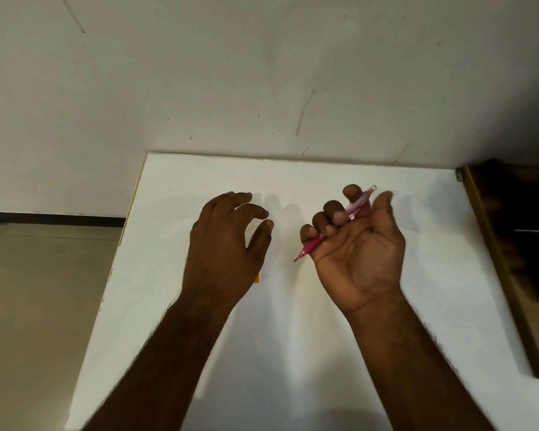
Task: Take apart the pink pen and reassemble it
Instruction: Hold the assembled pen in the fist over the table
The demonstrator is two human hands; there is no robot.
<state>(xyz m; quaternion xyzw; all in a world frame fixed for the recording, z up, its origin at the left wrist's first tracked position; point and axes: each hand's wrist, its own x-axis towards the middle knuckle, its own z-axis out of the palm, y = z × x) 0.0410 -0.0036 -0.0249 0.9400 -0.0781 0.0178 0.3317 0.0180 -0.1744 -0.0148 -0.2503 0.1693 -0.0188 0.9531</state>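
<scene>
The pink pen [357, 206] lies diagonally across my right hand [360, 253], which is turned palm up with its fingers curled over the barrel. The pen looks whole: its tip points down and left past my little finger, and its clear pink rear end sticks out up and right beside my thumb. My left hand [223, 247] hovers palm down to the left of the pen, fingers apart and slightly bent, holding nothing. A small gap separates my left thumb from the pen's tip.
A white table [293, 337] stands against a scuffed white wall [262, 73]. A small orange thing [256, 279] peeks out under my left hand. A wooden-edged surface [495, 259] with dark objects borders the table on the right. Beige floor lies left.
</scene>
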